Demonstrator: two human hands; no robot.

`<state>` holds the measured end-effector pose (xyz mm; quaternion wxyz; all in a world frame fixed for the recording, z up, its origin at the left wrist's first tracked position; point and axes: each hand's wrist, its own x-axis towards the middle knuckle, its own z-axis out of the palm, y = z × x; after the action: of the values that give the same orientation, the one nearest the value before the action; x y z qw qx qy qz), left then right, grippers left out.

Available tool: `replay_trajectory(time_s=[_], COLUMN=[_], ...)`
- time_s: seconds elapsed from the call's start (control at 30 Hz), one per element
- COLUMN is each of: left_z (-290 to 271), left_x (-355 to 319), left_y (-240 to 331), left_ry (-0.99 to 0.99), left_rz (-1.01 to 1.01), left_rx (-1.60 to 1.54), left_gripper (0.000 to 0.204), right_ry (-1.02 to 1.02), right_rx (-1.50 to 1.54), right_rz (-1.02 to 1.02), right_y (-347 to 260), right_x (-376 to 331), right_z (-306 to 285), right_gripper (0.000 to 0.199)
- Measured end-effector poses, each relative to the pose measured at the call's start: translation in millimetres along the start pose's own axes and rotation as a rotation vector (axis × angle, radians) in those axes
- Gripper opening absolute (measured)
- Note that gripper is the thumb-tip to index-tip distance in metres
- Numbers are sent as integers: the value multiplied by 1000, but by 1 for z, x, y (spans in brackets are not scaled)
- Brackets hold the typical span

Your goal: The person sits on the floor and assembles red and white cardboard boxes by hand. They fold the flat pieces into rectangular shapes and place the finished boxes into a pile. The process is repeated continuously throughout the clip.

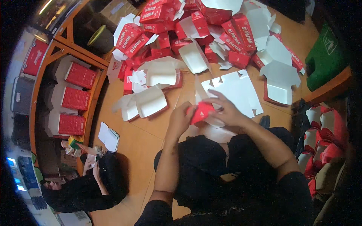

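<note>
In front of my lap I hold a red and white cardboard box [202, 113], partly folded, its red side panel facing me and a white flap below. My left hand [181, 118] grips its left edge, thumb on the red panel. My right hand [227, 111] holds the right side, with its index finger stretched over the top; its fingers are slightly blurred. Just beyond my right hand a stack of flat white carton blanks [235, 90] lies on the floor. Left of my hands an open folded box [151, 101] with a white inside rests on the floor.
A large heap of red and white boxes [162, 37] lies ahead. Red boxes [75, 98] stand on a wooden shelf at left. Another person [90, 180] sits at lower left holding papers. At right are a green container [324, 56] and stacked red and white cartons [322, 139].
</note>
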<state>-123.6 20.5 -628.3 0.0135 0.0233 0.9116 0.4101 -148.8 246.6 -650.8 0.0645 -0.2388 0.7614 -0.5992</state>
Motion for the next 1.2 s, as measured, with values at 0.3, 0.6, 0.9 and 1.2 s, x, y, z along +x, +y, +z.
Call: replay_trajectory(time_s=[0.3, 0.6, 0.9, 1.2], left_z=[-56, 105, 71, 40], left_x=[54, 23, 22, 9], left_y=[29, -27, 22, 31], left_ry=[932, 159, -237, -392], left_rz=[306, 7, 57, 80], left_rx=[339, -351, -621, -917], left_gripper=[72, 40, 20, 26], right_ry=[627, 254, -47, -213], right_rx=[-751, -672, 228, 785], right_rz=[538, 1032, 194, 223], right_y=[161, 201, 20, 0], right_x=[6, -27, -1, -5], right_z=[-102, -108, -42, -6], right_gripper=[74, 75, 52, 31])
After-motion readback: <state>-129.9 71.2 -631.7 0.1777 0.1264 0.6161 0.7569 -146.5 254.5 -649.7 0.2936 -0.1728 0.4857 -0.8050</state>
